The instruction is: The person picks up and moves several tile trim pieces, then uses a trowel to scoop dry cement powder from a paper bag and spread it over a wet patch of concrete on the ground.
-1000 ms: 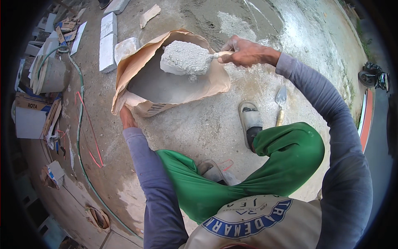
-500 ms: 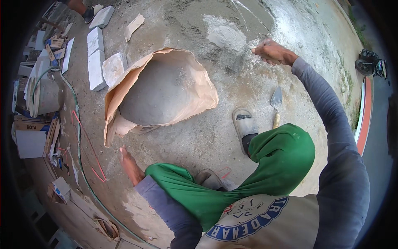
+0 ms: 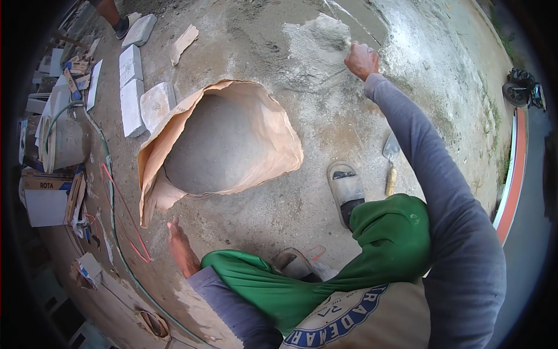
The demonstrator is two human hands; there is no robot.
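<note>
Two bare hands in view. R hand, upper part of frame rt of ctr, has fingers curled shut round a pale-handled hand tool; only a stub of handle shows, & its head blends w/ the low, spread-out heap of pale grey powder at top ctr, so can't tell its outline or how deep it sits. L hand, lower left of ctr, holds nothing visible; fingers stretched out, loosely side by side, tips pointing up nr the bottom left corner of a big, wide-mouthed tan paper sack, apart from it. Sack's just left of ctr, mouth gaping, w/ smooth grey powder inside.

Rt of ctr on the grey concrete ground: pointed metal trowel w/ wooden handle, blade partly behind the grey-blue R sleeve, lying beside a grey open-toed sandal on the person's R foot. Green cloth trousers fill lower ctr, knees bent.

Upper left: white rectangular blocks, approx 4, nearest one just beside the sack; torn scrap of tan paper rt of them; another person's dark shoe by the top block. Far left: grey bucket tipped over, thin green hose snaking down past it, cardboard boxes below.
</note>
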